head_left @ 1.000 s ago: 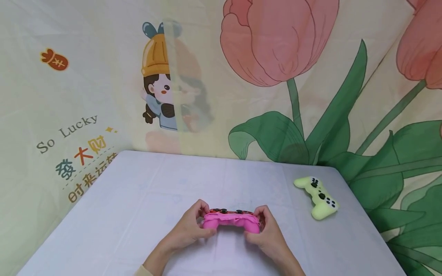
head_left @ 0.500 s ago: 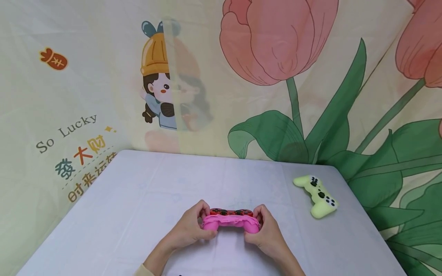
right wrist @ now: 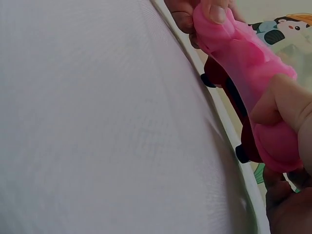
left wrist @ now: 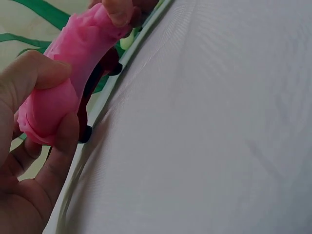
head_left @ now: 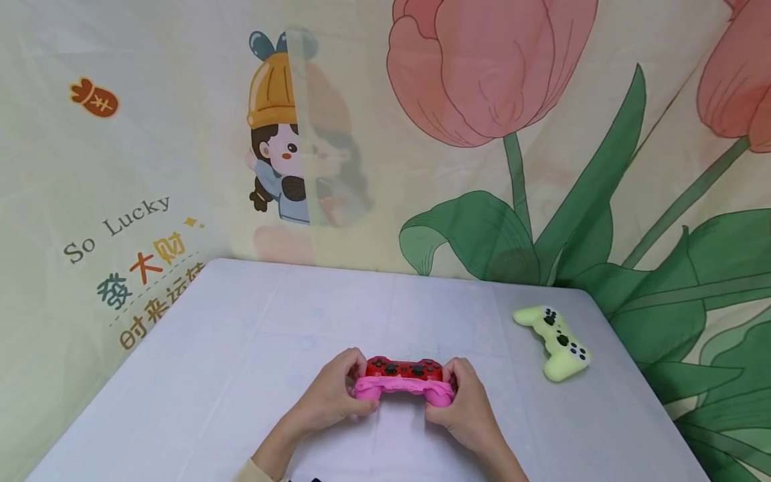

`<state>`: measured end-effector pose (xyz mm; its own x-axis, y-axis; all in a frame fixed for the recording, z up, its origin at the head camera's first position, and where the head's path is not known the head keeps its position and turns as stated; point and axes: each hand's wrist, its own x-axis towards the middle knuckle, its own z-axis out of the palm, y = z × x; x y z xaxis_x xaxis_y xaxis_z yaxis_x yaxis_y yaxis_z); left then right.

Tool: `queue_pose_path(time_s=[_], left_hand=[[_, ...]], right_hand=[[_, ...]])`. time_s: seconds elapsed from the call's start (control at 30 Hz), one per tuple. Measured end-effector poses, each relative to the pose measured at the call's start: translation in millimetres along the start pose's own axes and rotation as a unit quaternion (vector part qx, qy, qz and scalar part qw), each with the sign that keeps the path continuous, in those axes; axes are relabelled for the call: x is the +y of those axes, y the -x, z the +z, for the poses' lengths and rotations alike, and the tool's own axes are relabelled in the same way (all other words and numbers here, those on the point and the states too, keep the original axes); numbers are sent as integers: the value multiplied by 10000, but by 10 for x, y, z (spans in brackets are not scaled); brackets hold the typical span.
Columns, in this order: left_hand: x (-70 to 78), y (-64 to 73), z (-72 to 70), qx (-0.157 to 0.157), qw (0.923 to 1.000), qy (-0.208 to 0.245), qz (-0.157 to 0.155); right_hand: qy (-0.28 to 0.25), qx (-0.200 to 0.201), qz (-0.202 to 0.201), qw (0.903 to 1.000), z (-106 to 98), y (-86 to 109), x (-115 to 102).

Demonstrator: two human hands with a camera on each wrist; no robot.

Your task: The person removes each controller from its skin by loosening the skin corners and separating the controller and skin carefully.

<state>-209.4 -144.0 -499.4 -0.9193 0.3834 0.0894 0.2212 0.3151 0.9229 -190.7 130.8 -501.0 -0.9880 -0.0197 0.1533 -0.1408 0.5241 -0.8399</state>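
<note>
A red game controller with black thumbsticks is held just above the table, near its front middle. A pink, stretchy silicone sleeve covers its grips and lower edge, while the upper face with the buttons is bare. My left hand grips the left end, thumb on the pink handle and fingers curled behind. The right hand holds the other end in the same way. In the left wrist view the sleeve looks wrinkled along the controller's underside. Some fingertips are hidden behind the controller.
A second controller in a pale yellow-green sleeve lies on the right of the white-covered table. Behind the table hangs a printed cloth with tulips. A small dark thing shows at the bottom edge of the head view.
More of the controller's red face shows above the pink sleeve now than a second ago. Both hands have stayed in nearly the same place, holding its ends.
</note>
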Motion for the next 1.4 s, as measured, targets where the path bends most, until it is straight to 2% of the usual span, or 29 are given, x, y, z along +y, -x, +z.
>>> queue_pose_path(time_s=[0.17, 0.43, 0.67, 1.0, 1.23, 1.4], left_hand=[[29, -9, 4, -44, 9998, 146, -144], [7, -33, 9, 97, 9998, 18, -200], [9, -28, 8, 174, 9997, -139, -132], [11, -45, 14, 386, 9981, -465, -87], [-3, -30, -2, 485, 9969, -578, -199], [-18, -9, -42, 513, 9978, -337, -266]], right_hand=[[98, 64, -10, 9999, -13, -8, 4], [-217, 210, -4, 9995, -23, -13, -9], [18, 307, 25, 9995, -5, -14, 4], [308, 643, 22, 9974, 3, -2, -8], [-142, 324, 241, 9991, -46, 0, 11], [-483, -275, 267, 9981, -112, -6, 51]])
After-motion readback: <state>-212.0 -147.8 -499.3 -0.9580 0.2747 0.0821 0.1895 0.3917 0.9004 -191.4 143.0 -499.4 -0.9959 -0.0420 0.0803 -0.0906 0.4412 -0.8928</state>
